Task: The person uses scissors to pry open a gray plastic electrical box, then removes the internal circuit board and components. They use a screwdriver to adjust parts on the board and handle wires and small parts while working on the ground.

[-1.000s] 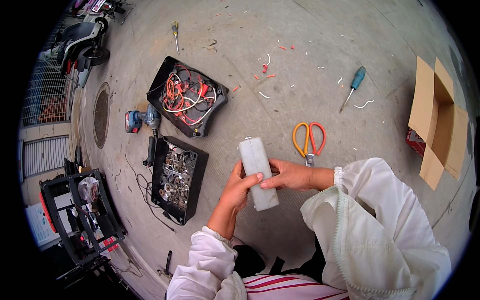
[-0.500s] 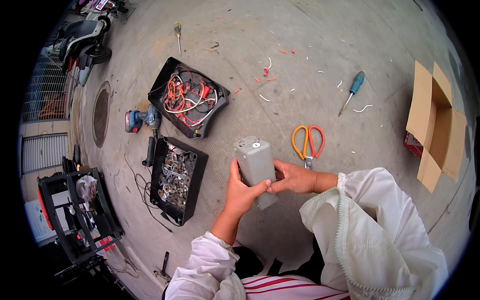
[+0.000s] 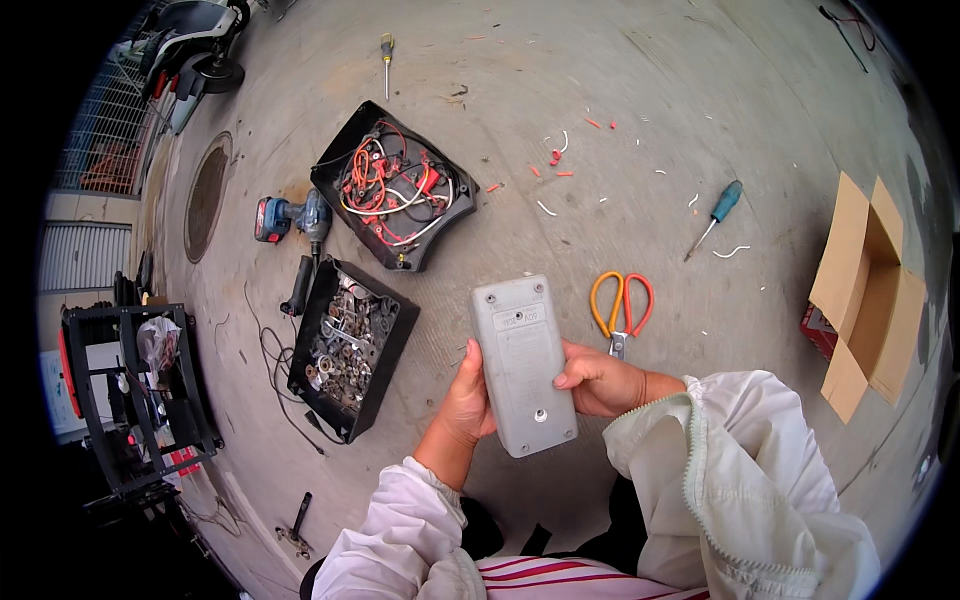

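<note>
A grey rectangular plastic case [image 3: 522, 365] lies between my two hands, its broad face up, with screw holes at its corners and a small label recess. My left hand [image 3: 464, 400] grips its left side, thumb along the edge, and my right hand [image 3: 600, 380] holds the right side with the thumb on the top face. Just beyond my right hand are scissors [image 3: 622, 305] with orange and red handles. Left of my hands sits a black open box [image 3: 395, 345] of mixed metal hardware; above it, a black tray [image 3: 450, 215] holds tangled red, white and black wires.
A cordless power tool [image 3: 290, 220] lies far left by a cable. Two screwdrivers [image 3: 722, 200] [image 3: 388, 50] and wire scraps lie on the concrete floor [image 3: 560, 80]. An open cardboard box [image 3: 880, 320] is at right. A metal rack [image 3: 130, 390] and a scooter [image 3: 200, 60] stand at left.
The grey case has been turned over so its broad face with screw holes faces me. My hands have moved slightly down and apart, still holding it.
</note>
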The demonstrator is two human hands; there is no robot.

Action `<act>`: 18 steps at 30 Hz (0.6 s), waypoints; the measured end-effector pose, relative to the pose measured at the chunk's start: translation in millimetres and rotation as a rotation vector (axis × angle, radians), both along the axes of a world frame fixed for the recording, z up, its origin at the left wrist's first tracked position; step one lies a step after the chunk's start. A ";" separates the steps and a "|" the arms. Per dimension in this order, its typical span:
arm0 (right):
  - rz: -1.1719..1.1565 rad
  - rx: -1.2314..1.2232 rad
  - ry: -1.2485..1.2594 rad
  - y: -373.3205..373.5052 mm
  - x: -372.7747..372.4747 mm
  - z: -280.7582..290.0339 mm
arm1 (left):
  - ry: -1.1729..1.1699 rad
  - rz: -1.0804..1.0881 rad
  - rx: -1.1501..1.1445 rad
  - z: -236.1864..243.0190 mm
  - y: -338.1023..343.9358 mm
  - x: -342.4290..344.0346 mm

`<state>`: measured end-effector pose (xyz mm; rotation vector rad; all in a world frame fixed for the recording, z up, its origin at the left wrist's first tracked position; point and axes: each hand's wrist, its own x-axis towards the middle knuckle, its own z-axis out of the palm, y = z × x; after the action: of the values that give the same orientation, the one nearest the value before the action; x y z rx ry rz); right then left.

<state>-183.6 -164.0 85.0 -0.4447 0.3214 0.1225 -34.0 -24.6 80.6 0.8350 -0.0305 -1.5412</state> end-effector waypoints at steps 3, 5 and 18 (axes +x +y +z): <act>0.022 -0.316 0.015 -1.9 6.1 -2.8 | -0.055 0.032 0.032 -7.6 0.5 -3.4; 0.012 -0.659 0.041 -0.2 8.1 -2.4 | -0.088 0.045 0.014 -9.8 1.5 -1.5; -0.016 -0.985 0.137 21.3 -0.1 -40.5 | -0.468 0.031 0.298 -16.8 -14.3 -21.0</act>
<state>-183.8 -142.7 44.5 -1.4128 0.5126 -0.0322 -55.0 -38.8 63.7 1.4151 -0.1304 -1.3089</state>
